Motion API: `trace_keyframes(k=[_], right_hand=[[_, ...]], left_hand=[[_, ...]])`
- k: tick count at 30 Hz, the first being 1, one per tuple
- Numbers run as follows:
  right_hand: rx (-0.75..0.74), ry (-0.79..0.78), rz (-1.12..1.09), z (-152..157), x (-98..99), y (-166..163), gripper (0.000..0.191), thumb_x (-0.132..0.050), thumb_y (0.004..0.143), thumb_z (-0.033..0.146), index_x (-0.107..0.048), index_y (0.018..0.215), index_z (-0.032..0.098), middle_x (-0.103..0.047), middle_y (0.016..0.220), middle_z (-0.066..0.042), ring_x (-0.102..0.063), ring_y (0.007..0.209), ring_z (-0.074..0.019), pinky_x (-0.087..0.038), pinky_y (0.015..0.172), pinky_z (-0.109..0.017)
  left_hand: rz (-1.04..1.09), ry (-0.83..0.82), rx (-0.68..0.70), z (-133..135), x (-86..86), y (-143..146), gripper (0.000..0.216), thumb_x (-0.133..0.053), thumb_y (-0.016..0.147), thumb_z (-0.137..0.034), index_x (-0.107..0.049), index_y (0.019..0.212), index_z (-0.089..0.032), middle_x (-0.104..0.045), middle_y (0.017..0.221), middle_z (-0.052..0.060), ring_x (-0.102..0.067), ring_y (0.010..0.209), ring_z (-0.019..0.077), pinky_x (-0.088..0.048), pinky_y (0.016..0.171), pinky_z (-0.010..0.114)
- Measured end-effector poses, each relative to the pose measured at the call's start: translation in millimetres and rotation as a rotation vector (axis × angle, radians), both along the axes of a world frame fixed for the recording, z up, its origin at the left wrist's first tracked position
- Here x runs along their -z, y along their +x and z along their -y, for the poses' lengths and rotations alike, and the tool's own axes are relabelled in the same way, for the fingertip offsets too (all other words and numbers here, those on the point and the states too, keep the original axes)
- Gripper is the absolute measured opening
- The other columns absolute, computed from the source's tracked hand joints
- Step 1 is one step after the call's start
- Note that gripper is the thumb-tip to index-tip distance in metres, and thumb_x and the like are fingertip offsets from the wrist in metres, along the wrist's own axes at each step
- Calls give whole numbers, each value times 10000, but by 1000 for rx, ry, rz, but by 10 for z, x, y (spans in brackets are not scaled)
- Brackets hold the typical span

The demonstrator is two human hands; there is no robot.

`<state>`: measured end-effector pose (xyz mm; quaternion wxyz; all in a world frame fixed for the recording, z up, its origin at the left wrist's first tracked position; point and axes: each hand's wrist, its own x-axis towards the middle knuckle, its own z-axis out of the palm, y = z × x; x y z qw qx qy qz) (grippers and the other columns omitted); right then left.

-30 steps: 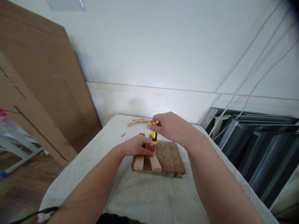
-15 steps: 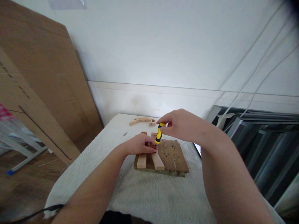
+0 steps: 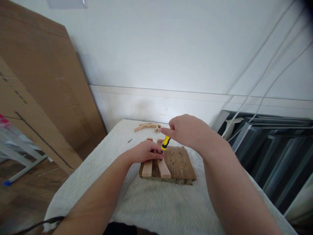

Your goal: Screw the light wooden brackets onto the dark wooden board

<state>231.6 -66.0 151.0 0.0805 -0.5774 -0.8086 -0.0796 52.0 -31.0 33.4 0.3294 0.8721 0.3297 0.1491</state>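
Observation:
My right hand (image 3: 187, 130) is closed around the top of a small yellow and black screwdriver (image 3: 165, 143), which tilts down to the left onto a pale wooden slat (image 3: 163, 167). My left hand (image 3: 144, 152) lies over two pale slats, fingers pressed on them near the screwdriver's tip. The second slat (image 3: 147, 168) sits just to the left. Both slats lie on a dark brown board (image 3: 179, 161) dotted with small holes.
The board rests on a table covered with a white textured cloth (image 3: 151, 202). Curved wooden pieces (image 3: 146, 126) and a small dark screw (image 3: 129, 140) lie at the far end. Large cardboard sheets (image 3: 41, 88) lean at the left; dark metal frames (image 3: 269, 147) and white cables are at the right.
My right hand has shifted on the screwdriver, its fingers turning over the handle top; the screwdriver went from upright to tilted. My left hand has stayed on the slats.

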Motion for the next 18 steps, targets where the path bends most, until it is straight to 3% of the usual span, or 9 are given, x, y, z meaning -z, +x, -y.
trace_keyframes(k=[5,10,18], right_hand=[[-251,-76,-92,49,-13,27,316,-436,890,356,-709,961,214,-687,832,-66,-590,709,-174,-385,619,-278],[-509,-115,-127,62,-32,80,405,-436,862,157,-636,1195,271,-683,1039,-54,-606,923,-181,-416,780,-258],[-484,-101,-184,-15,11,101,412,-469,831,180,-651,1181,300,-693,1106,-16,-624,858,-171,-432,730,-254]], left_hand=[[17,16,10,-15,17,21,205,-590,858,-343,-703,878,-173,-697,816,2,-592,752,124,-403,679,215],[31,8,28,-10,4,7,175,-625,840,-327,-708,897,-184,-710,854,5,-605,781,128,-408,710,220],[12,37,159,-47,-2,-29,147,-615,854,-293,-725,842,-196,-713,925,3,-604,850,127,-397,790,234]])
